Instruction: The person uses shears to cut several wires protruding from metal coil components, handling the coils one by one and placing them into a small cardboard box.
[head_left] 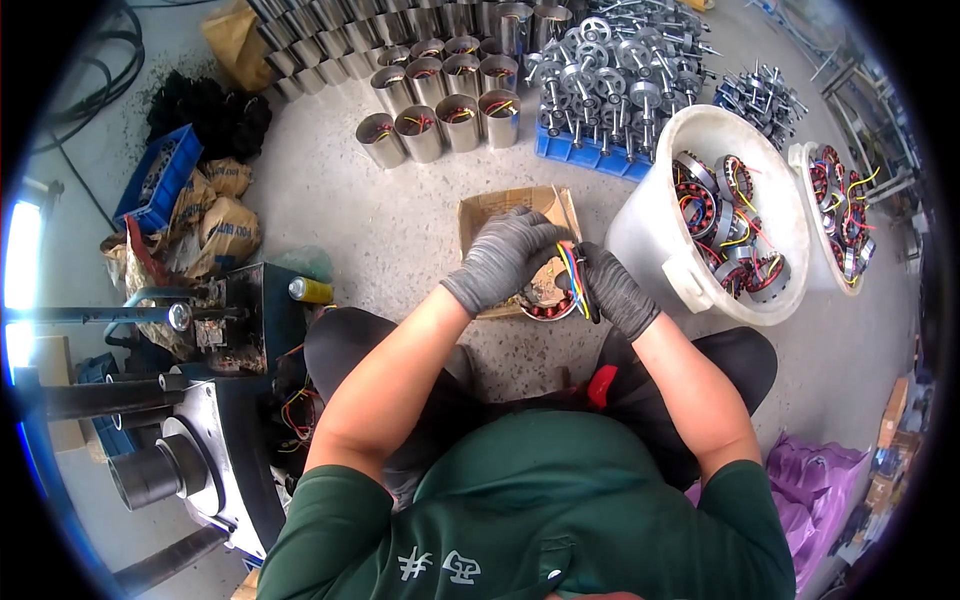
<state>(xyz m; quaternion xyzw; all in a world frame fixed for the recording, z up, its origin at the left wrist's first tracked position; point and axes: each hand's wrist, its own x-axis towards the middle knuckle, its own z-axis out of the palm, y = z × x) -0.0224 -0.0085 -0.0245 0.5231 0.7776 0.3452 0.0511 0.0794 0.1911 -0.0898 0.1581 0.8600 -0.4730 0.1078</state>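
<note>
A motor stator [547,311] with red-brown copper windings rests at the near edge of an open cardboard box [483,209], low between my knees. From it rises a bundle of coloured wires [576,278], yellow, blue, white and red among them. My left hand [505,256], in a grey knit glove, reaches over the box with its fingertips closed at the upper end of the bundle. Gloved in darker grey, my right hand [617,292] is closed on the wires from the right side. The fingers partly cover the wire ends and the stator's rim.
Close on my right stands a white tub [640,225] of wired stators, with a second tub [810,220] beyond. Metal cylinders [458,125] line the floor ahead, beside a blue crate [590,155] heaped with shafted parts. A press-like machine [215,450] and a yellow can [311,290] are leftward.
</note>
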